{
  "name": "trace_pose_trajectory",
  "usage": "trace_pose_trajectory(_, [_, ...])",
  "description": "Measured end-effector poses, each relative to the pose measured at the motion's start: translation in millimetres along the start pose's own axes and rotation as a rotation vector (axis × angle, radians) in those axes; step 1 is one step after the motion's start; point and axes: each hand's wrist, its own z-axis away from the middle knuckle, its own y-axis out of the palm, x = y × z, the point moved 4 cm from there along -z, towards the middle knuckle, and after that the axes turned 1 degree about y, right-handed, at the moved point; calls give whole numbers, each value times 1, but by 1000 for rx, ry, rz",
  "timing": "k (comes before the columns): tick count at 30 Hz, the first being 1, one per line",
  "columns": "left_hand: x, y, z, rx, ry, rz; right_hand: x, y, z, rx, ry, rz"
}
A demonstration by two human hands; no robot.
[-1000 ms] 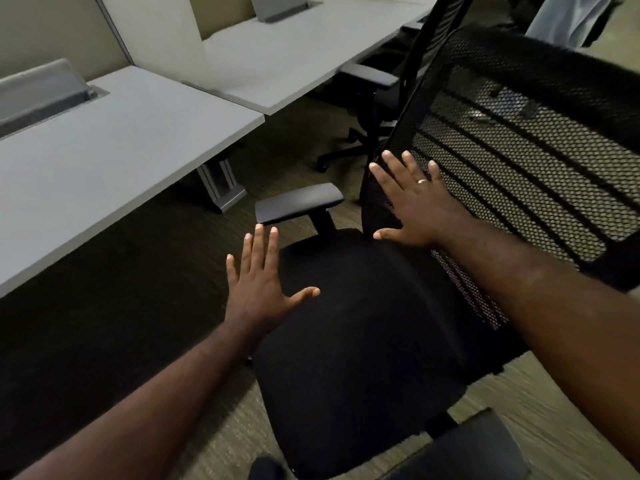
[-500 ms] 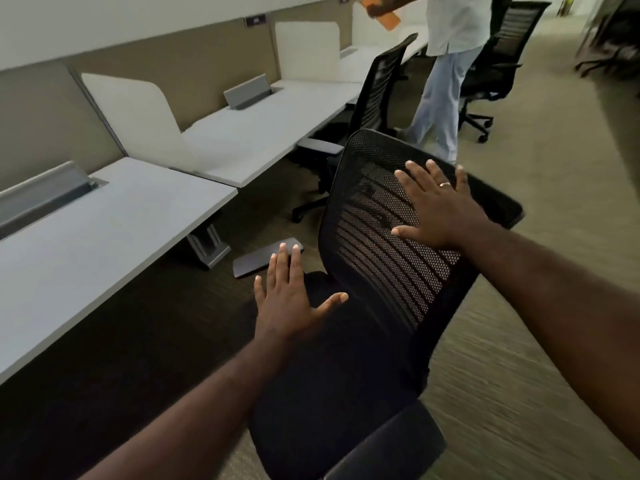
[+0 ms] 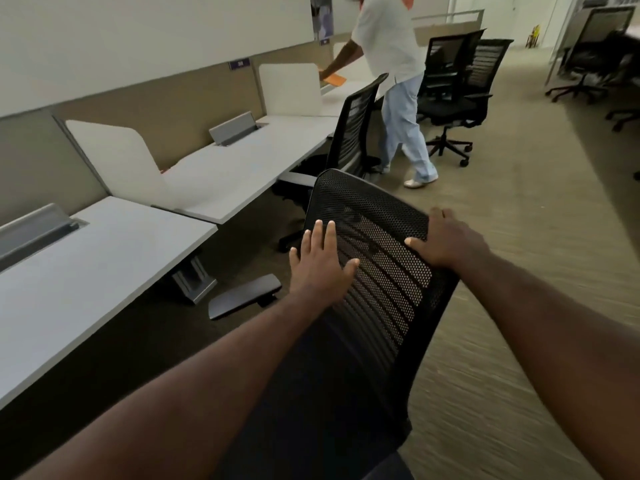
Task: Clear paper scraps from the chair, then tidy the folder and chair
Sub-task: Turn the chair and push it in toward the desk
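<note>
Beige carpet (image 3: 519, 271) covers the office floor, with a row of white desks (image 3: 104, 265) running along the tan partition wall (image 3: 166, 109) at left. Curved white dividers (image 3: 114, 157) separate the desk sections, and grey cable boxes (image 3: 235, 128) are set into the desktops. Nearest the camera stands the black chair (image 3: 374, 271), its mesh backrest facing the viewer and angled toward the desks; one armrest (image 3: 244, 296) projects at left, between the backrest and the nearest desk leg. The seat lies low in the picture, mostly hidden behind the forearms and too dark to show anything lying on it. A second black chair (image 3: 353, 126) is pushed up to the next desk, and further chairs (image 3: 457, 84) stand well apart on the carpet beyond. A person in a white top and pale blue trousers (image 3: 398, 98) leans over a far desk, one hand at an orange folder (image 3: 335, 79) on that desktop. The left hand (image 3: 320, 268) rests flat on the left side of the backrest mesh, fingers spread wide, gripping nothing. The right hand (image 3: 446, 240) wraps the upper right edge of the backrest, thumb on the mesh face and fingers curled over the rim.
</note>
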Motion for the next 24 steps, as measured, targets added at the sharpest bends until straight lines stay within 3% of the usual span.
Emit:
trace_pose_trajectory(11, [-37, 6, -102, 103, 240, -348, -6, 3, 0, -185, -23, 75])
trace_pose_trajectory(24, [-88, 26, -149, 367, 390, -415, -9, -3, -2, -175, -31, 37])
